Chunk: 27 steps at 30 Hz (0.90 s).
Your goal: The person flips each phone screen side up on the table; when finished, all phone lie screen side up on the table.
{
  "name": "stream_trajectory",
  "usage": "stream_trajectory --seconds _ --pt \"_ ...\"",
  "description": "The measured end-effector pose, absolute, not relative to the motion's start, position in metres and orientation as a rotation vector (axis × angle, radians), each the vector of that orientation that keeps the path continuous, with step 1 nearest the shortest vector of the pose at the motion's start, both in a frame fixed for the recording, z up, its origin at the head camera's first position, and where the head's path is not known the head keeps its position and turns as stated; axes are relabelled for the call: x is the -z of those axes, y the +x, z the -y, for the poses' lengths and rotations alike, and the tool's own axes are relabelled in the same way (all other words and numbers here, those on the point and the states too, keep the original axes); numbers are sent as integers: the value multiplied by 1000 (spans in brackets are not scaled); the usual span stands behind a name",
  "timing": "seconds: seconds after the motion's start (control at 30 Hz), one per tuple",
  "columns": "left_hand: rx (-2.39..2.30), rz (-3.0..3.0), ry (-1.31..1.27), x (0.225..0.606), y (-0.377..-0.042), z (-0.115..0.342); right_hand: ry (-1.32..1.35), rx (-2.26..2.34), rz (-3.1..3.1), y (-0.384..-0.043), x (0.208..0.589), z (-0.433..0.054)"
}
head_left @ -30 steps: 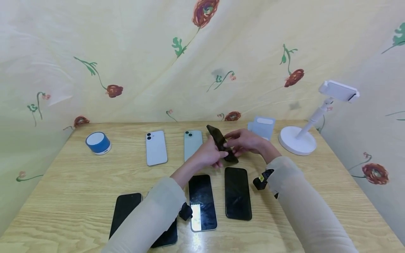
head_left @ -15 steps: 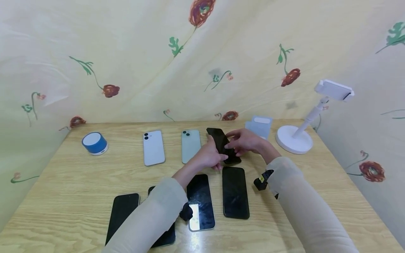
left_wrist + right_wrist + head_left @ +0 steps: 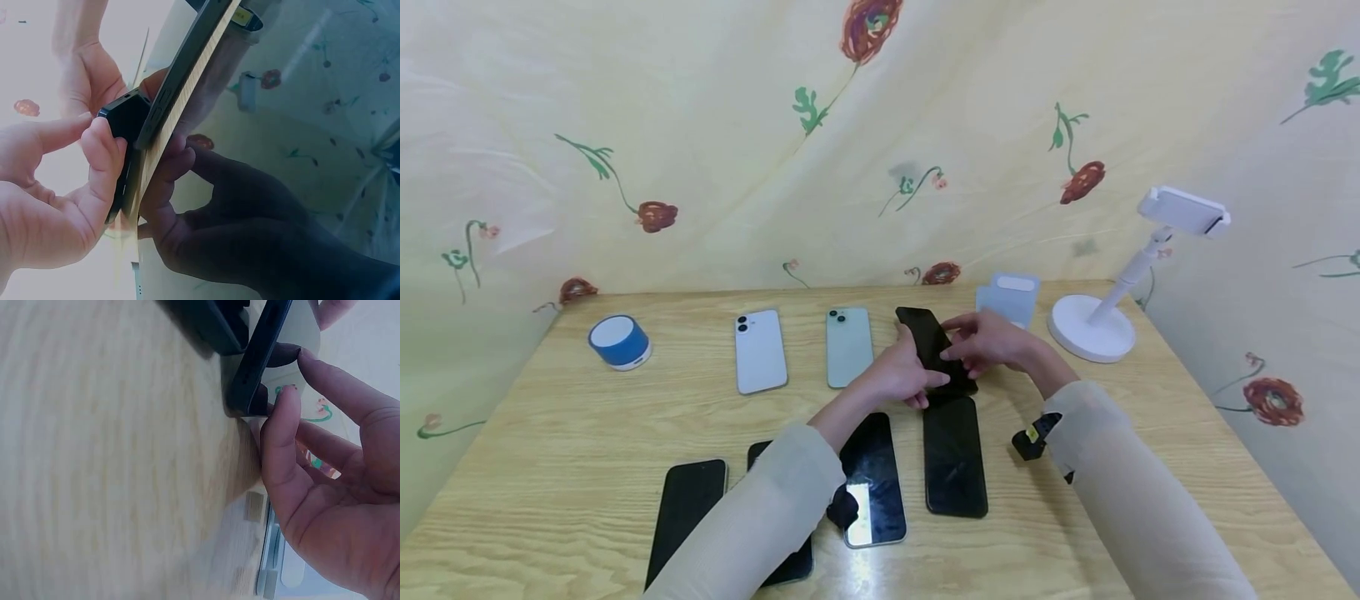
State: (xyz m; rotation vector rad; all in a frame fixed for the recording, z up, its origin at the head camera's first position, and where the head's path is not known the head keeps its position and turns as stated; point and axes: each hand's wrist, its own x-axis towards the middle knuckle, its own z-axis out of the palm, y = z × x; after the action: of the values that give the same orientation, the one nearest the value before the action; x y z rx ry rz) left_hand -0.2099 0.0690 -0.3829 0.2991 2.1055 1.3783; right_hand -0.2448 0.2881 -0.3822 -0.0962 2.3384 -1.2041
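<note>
A black phone [image 3: 928,335] slants at the back of the table, screen side up. My left hand [image 3: 898,372] grips its left side and lower part, thumb across the front; the left wrist view shows thumb and fingertips pinching the phone's corner [image 3: 123,114]. At the right side, my right hand [image 3: 991,342] holds the edge, with thumb and fingertips on it; in the right wrist view these fingers [image 3: 286,428] meet the glossy surface. Just below, overlapped by the held phone in the head view, another black phone [image 3: 955,458] lies flat.
Further dark phones lie in front: one [image 3: 880,467] by my left sleeve, one [image 3: 688,512] farther left, another partly under the sleeve. Behind are a white phone [image 3: 761,350], a pale green phone [image 3: 848,346], a blue speaker [image 3: 619,342], a light blue holder [image 3: 1011,297] and a white stand [image 3: 1092,327].
The held phone has tipped from a steep slant to lie flatter, its screen facing up more, and come closer to the black phone below. Both hands have moved with it, keeping hold.
</note>
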Motion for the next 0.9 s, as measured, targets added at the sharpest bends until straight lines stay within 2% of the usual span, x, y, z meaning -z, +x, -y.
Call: stream_trajectory --seconds 0.9 --pt "-1260 -2084 363 378 -186 -81 -153 1087 -2344 -213 372 -304"
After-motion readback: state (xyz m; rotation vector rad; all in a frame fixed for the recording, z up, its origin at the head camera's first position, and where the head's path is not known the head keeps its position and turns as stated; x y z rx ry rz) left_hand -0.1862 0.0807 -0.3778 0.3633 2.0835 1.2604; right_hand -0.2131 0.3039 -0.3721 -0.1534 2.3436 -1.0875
